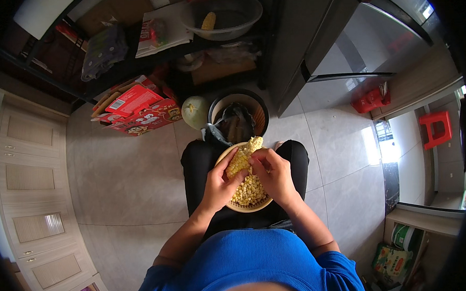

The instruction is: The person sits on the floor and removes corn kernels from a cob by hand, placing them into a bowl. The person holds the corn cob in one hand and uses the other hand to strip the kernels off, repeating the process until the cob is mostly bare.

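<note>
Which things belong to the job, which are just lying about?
In the job: corn cob in left hand, right hand at it; bowl of loose kernels; perhaps the lined bin.

Lying about: red carton, round pale-green object, red stool, red bag.

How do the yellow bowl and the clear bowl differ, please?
The clear bowl looks wider than the yellow bowl. The yellow bowl contains loose kernels; the clear bowl contains a cob. The yellow bowl is by the person's legs; the clear bowl is on a shelf. Both are round.
</note>
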`<control>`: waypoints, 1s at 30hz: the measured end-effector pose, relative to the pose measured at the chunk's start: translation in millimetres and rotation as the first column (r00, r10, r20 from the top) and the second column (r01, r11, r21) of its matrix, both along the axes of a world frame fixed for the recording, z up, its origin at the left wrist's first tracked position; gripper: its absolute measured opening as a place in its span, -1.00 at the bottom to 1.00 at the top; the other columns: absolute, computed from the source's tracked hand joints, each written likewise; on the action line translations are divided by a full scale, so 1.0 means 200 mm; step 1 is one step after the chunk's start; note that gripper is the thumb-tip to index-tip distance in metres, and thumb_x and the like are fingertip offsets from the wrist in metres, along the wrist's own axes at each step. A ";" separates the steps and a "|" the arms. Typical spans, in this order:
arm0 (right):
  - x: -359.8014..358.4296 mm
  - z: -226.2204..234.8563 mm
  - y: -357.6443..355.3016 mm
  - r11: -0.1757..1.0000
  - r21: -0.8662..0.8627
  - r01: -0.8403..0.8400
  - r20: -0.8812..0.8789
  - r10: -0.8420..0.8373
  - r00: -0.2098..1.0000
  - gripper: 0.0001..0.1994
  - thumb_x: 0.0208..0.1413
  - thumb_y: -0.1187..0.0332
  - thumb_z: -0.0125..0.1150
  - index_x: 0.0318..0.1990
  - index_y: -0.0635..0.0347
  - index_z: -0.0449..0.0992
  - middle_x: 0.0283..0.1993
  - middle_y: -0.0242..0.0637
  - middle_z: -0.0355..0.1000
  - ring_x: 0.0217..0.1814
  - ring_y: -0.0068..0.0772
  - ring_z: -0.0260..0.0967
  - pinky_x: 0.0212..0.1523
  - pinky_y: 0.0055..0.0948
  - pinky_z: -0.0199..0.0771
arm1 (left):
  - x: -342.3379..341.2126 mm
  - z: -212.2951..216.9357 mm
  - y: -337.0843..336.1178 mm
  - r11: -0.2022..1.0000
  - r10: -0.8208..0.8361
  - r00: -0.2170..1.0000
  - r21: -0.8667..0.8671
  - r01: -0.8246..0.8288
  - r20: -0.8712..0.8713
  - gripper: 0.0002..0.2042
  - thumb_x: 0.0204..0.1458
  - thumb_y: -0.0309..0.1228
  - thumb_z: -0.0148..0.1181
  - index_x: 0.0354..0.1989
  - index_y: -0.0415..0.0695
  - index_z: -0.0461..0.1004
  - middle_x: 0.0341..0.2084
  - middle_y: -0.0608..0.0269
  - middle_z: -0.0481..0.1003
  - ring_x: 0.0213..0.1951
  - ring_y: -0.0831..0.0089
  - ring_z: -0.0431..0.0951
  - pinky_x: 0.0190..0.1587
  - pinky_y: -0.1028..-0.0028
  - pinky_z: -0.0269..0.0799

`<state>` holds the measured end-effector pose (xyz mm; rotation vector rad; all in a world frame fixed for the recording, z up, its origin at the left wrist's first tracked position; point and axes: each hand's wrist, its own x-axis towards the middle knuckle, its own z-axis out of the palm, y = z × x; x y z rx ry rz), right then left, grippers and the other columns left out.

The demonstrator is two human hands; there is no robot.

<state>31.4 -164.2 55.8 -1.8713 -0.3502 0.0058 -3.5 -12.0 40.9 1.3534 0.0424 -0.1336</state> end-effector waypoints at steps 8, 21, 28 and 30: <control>0.02 0.05 -0.01 0.999 -0.015 -0.029 -0.010 0.028 1.000 -0.87 0.02 0.55 0.15 -0.25 0.33 0.48 -0.38 -0.19 0.46 -0.38 -0.48 0.45 -0.35 -0.55 0.44 | 0.00 0.02 0.00 1.000 -0.009 1.000 0.004 0.009 0.024 -0.49 0.04 -0.62 0.08 0.19 -0.37 0.11 0.02 0.11 0.34 0.00 0.50 0.37 0.04 0.52 0.33; 0.02 0.05 0.01 0.998 0.067 0.005 0.050 -0.009 0.999 -0.89 0.02 0.56 0.17 -0.27 0.33 0.47 -0.41 -0.28 0.45 -0.40 -0.57 0.43 -0.38 -0.61 0.42 | -0.02 0.06 -0.05 0.978 0.074 0.981 0.178 -0.107 0.180 -0.47 0.01 -0.65 0.09 0.19 -0.36 0.11 -0.01 0.07 0.37 -0.02 0.49 0.39 0.03 0.52 0.33; 0.03 0.07 0.00 0.997 0.069 0.029 -0.041 -0.026 0.999 -0.90 0.01 0.56 0.17 -0.29 0.33 0.46 -0.36 -0.16 0.43 -0.38 -0.37 0.46 -0.38 -0.53 0.47 | -0.02 0.08 -0.07 0.959 0.064 0.978 0.260 -0.116 0.201 -0.47 0.00 -0.66 0.09 0.19 -0.35 0.12 0.00 0.05 0.37 -0.01 0.48 0.39 0.03 0.51 0.33; 0.03 0.06 0.02 0.995 -0.019 0.097 0.104 -0.094 0.990 -0.90 0.02 0.56 0.16 -0.28 0.34 0.46 -0.38 -0.17 0.41 -0.39 -0.38 0.45 -0.38 -0.55 0.46 | -0.03 0.07 -0.09 0.937 0.074 0.959 0.310 -0.161 0.273 -0.47 0.00 -0.66 0.08 0.19 -0.35 0.12 0.00 0.05 0.37 0.00 0.47 0.39 0.03 0.51 0.33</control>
